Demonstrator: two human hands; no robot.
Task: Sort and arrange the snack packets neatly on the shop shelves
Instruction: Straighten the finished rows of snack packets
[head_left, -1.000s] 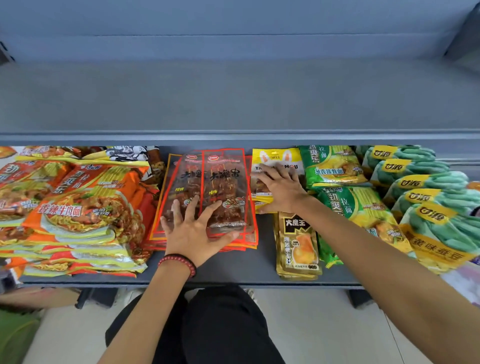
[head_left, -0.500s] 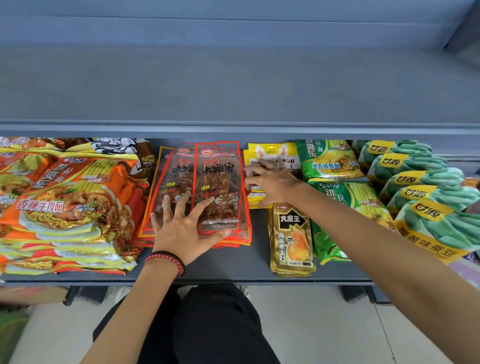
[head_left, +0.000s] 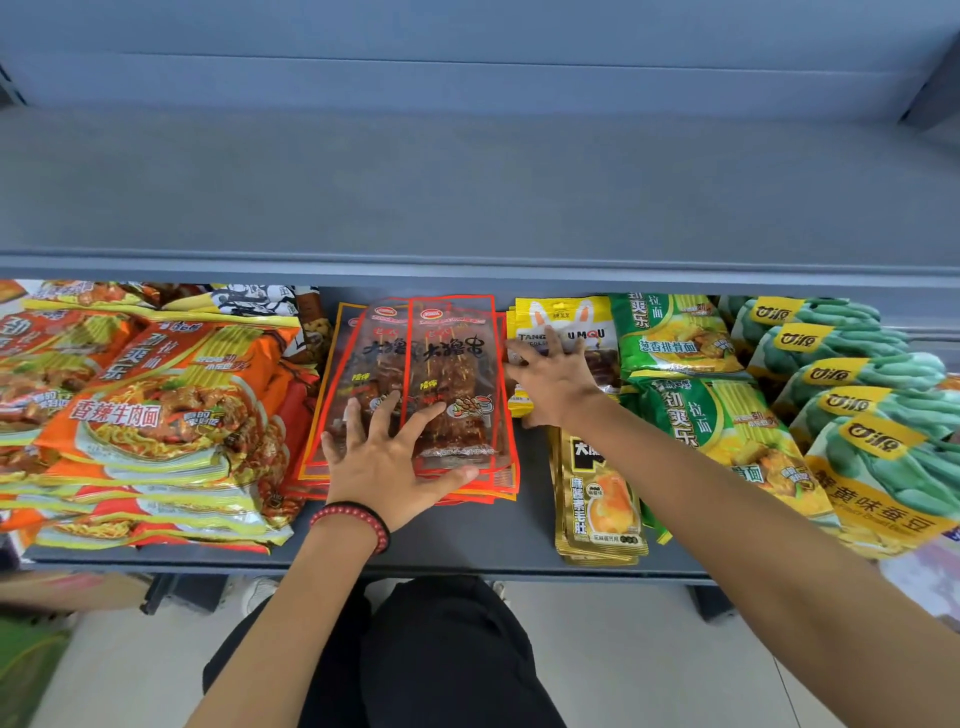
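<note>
Nearest on my feed, the left hand (head_left: 387, 465), with a red bead bracelet (head_left: 358, 519) on its wrist, lies flat on the red skewer packets (head_left: 452, 364). Its fingers (head_left: 358, 421) are spread and straight, pressing down and gripping nothing. This stack sits mid-shelf, its near edge back from the front of the shelf (head_left: 467, 540).

Just right of it are the gold packets (head_left: 597, 499), which read 麻酱素毛肚; their black header is now half hidden under the right forearm. Beyond them the right hand (head_left: 558, 382) rests open on the yellow rabbit packets (head_left: 587, 322) (I read "TANG" and "U MQU"), fingers splayed, holding nothing.

Over the last second little has changed. Both palms stay where they were and the two stacks have barely shifted, so I judge this is squaring-up, with a narrow gap left between red and yellow.

On the left are the orange noodle packs (head_left: 156, 415), marked 香辣牛肉面. On the right, the green noodle packs (head_left: 717, 415) say 劲爽拉面 and 葱香排骨面, and the teal bean packets (head_left: 872, 441) say 甘源 and 蟹黄味蚕豆. Farthest off is the upper shelf (head_left: 467, 182).
</note>
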